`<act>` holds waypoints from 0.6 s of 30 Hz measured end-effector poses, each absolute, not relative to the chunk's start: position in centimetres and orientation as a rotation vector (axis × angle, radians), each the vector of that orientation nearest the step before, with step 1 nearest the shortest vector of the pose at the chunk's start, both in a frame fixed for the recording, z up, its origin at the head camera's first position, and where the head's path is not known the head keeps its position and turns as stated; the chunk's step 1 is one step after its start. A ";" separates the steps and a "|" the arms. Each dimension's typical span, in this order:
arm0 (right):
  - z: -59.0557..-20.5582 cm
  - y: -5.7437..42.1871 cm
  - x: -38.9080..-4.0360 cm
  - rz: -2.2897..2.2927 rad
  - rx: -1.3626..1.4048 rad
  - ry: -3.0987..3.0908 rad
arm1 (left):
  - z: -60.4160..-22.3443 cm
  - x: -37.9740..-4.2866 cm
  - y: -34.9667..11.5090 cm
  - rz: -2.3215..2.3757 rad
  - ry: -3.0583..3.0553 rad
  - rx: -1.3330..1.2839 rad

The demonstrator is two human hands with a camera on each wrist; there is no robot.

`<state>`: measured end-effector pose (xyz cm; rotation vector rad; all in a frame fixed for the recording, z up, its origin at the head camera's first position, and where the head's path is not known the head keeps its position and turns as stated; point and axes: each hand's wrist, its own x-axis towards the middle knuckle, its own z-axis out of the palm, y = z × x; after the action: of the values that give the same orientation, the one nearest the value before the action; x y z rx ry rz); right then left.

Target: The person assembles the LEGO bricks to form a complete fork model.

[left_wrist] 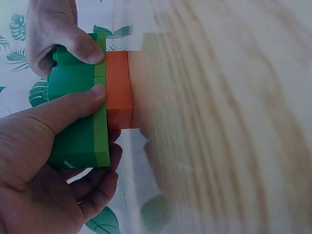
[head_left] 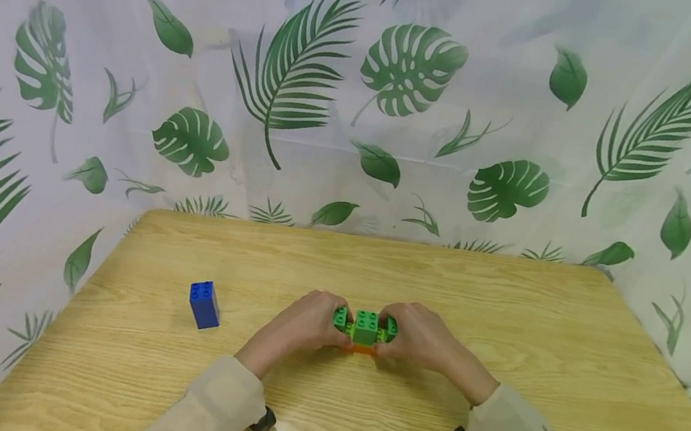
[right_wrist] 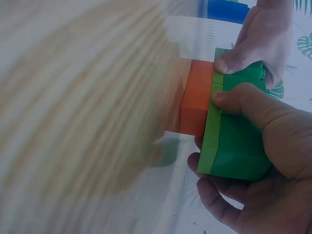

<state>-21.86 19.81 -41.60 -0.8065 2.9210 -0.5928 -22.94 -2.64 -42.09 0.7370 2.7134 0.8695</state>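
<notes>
A toy brick structure stands on the table in front of me. Its base is an orange brick [left_wrist: 118, 90], with thin lime-green bricks [left_wrist: 101, 134] over it. Three darker green bricks [head_left: 367, 324] sit in a row on top, studs showing. My left hand [head_left: 307, 320] grips the left end, thumb on the lime-green layer and fingers curled beneath its overhang. At the opposite end, my right hand [head_left: 420, 334] holds the structure the same way, its thumb [right_wrist: 234, 100] pressed against the lime-green layer. The hands partly hide both outer green bricks.
A tall blue brick [head_left: 205, 305] stands upright on the wooden table [head_left: 503, 299], left of my left hand. Behind the table's far edge hangs a white curtain [head_left: 418, 203] printed with green leaves. Dark wrist devices [head_left: 263, 422] show below both sleeves.
</notes>
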 end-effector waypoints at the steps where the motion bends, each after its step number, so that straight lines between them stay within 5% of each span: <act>1: -41.5 19.8 -21.8 -0.586 -0.804 2.919 | -42.1 -22.9 -2.6 0.866 2.715 0.737; 18: -41.0 19.8 -21.9 -0.595 -0.779 2.863 | -42.1 -22.9 -2.6 0.816 2.737 0.745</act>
<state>-21.89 19.80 -40.99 -0.7793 2.8630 -0.5950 -22.85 -2.59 -42.11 0.7452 2.7374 0.8156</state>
